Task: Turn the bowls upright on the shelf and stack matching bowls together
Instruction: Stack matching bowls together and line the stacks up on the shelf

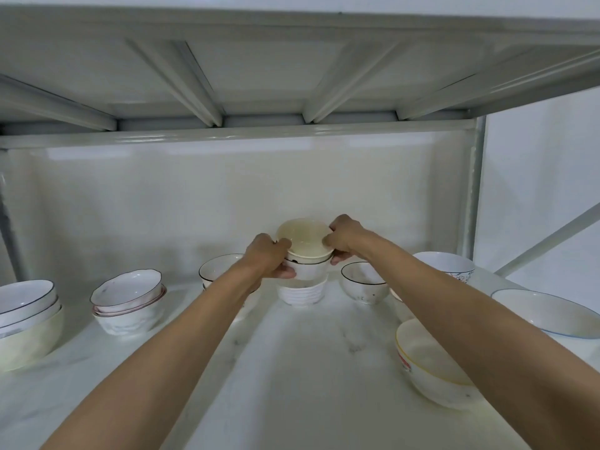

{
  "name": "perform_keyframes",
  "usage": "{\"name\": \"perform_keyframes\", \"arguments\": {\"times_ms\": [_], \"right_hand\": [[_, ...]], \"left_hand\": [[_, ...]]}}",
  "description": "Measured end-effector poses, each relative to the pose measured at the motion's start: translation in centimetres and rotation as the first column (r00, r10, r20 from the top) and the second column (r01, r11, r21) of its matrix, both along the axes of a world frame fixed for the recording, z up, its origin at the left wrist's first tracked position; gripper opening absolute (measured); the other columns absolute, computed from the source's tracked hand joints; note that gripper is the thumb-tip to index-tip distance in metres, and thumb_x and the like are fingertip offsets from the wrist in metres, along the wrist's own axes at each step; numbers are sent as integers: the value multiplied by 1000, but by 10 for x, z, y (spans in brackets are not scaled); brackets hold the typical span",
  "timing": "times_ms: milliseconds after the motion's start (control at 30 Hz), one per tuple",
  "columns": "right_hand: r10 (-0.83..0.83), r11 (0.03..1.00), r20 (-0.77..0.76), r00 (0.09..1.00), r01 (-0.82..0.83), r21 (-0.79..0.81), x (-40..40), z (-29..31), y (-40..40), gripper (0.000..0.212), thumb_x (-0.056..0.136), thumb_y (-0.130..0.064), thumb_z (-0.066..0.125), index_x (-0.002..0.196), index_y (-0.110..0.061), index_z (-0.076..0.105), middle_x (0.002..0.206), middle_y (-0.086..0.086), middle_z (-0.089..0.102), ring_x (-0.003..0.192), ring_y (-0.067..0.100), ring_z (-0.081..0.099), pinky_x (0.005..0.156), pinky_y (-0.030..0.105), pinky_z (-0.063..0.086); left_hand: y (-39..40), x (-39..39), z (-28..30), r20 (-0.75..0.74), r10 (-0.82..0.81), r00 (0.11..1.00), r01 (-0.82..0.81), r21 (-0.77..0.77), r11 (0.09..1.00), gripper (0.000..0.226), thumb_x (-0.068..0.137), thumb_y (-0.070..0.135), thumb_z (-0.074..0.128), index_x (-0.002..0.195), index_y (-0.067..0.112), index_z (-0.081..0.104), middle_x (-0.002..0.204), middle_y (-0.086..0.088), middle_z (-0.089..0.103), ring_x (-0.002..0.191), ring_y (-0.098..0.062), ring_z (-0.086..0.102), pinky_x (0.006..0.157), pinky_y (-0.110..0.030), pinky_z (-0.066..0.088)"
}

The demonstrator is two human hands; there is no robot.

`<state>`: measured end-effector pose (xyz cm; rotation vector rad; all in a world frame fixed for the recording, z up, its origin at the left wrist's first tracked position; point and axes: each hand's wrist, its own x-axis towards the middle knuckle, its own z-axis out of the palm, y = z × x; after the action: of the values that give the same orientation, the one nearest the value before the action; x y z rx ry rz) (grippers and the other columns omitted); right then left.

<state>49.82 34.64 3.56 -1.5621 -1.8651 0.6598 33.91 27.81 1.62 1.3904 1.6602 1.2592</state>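
Now | step: seating cream bowl point(303, 238) in stack | left hand point(266, 257) grip curled round white bowl point(308, 269) beneath, right hand point(344, 237) pinches cream rim | over ribbed bowl point(302, 295), mid-shelf point(308, 368) | advice: lower level, release once nested.

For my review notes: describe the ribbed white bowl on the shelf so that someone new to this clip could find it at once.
Start at the back wall of the white shelf and find the two hands, left hand and right hand, gripping a small stack of bowls. The ribbed bowl stands upright directly below that stack. It alone has horizontal ridges round its outside; its neighbours have smooth walls.
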Motion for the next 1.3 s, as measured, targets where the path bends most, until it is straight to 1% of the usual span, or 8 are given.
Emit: {"name": "perform_keyframes", "arguments": {"times_ms": [200,367,467,700,900,1033,1133,1300], "right_hand": [[-64,990,161,985,42,136,-14,-17,23,24,87,-5,44,105,0,61,81,12,64,27,14,56,43,20,46],[-28,993,201,979,5,116,-24,-31,34,31,90,-5,43,118,-2,57,96,16,73,46,21,64,71,24,55],[-19,993,247,969,-9,114,-28,-40,38,35,88,-2,46,121,-1,59,107,17,72,75,30,74,84,30,57],[-9,993,281,960,-23,112,-32,-53,40,39,86,-1,48,124,-3,56,117,16,66,92,32,71,85,32,56],[-18,995,292,956,-12,103,-30,-58,40,27,84,-3,51,110,-4,60,109,14,69,101,30,66,71,27,46],[-15,993,308,951,-22,115,-30,-57,38,19,87,-4,49,103,-3,59,113,16,66,105,32,63,76,29,46],[2,995,320,947,-34,95,-30,-54,34,19,89,-7,46,70,-11,45,105,15,69,95,32,67,70,26,45],[-17,988,350,936,-38,147,-11,-35,18,11,85,-4,45,76,-8,47,82,9,61,74,27,59,64,25,44]], "left_hand": [[10,14,-24,101,39,994,-45,64,997,12,89,6,46,79,3,51,71,-13,52,63,-30,56,52,-25,49],[14,11,-42,90,54,994,-60,63,996,26,89,0,45,64,8,44,69,-10,44,68,-26,48,61,-30,45],[16,6,-52,41,75,996,-76,18,997,31,88,1,46,59,10,40,57,-5,42,57,-22,47,63,-27,40],[18,1,-62,88,77,993,-78,-1,997,5,88,2,48,86,2,53,78,-12,47,61,-21,48,61,-24,49],[21,3,-65,95,101,990,-100,-10,995,11,86,-1,48,88,-2,58,81,-15,51,57,-19,50,72,-33,53],[16,7,-67,65,88,994,-88,-8,996,16,91,4,50,97,-6,59,90,-15,54,60,-16,53,74,-34,60],[6,14,-62,93,72,993,-74,19,997,25,91,2,52,113,-11,50,101,-22,57,62,-19,56,52,-31,61],[-20,40,-51,59,-63,996,62,24,998,20,94,7,51,113,2,43,97,-13,53,62,-20,59,47,-31,58]]}}
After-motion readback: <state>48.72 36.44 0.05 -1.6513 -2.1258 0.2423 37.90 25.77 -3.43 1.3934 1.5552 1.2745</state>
